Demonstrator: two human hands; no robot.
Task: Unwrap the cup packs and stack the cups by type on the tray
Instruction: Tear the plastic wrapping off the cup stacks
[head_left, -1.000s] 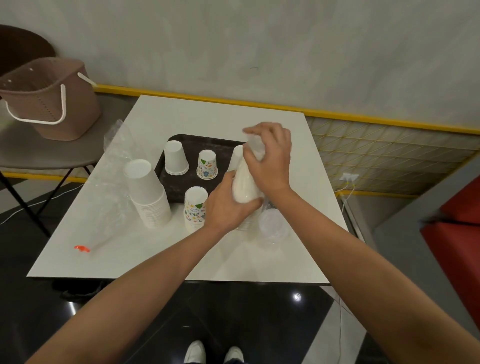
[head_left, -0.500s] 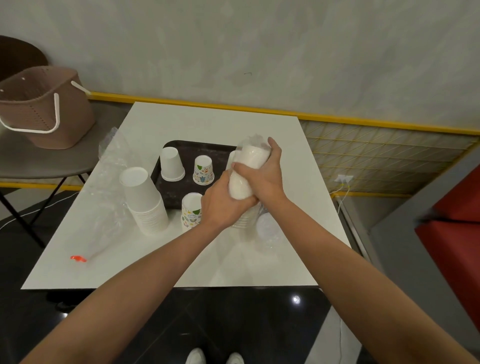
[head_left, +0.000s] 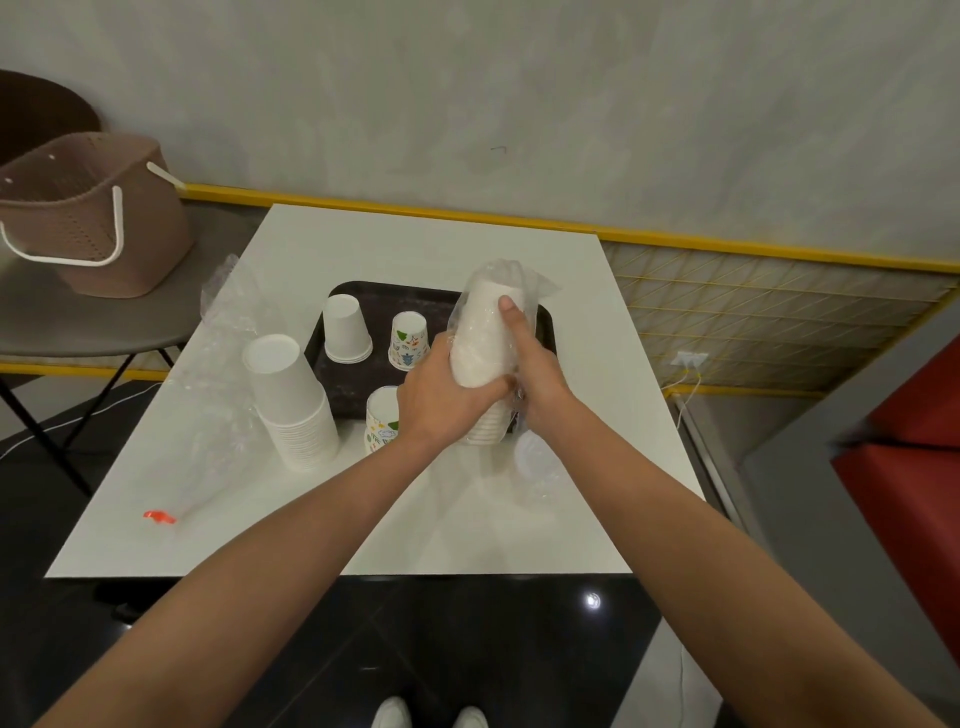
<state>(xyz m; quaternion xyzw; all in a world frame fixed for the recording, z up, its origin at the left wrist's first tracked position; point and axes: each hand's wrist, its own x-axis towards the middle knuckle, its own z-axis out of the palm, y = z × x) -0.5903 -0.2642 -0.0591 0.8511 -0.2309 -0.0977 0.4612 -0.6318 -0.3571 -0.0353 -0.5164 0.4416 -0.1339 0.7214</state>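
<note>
Over the near edge of the tray (head_left: 545, 325), my left hand (head_left: 441, 387) and right hand (head_left: 530, 364) both hold the wrapped cup pack (head_left: 485, 332) tight, and I think next I must pull its plastic off.

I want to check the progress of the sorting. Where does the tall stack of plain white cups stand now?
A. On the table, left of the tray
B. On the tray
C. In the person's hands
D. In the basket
A: the tall white stack stands on the table, just off the left edge of the tray.
</note>
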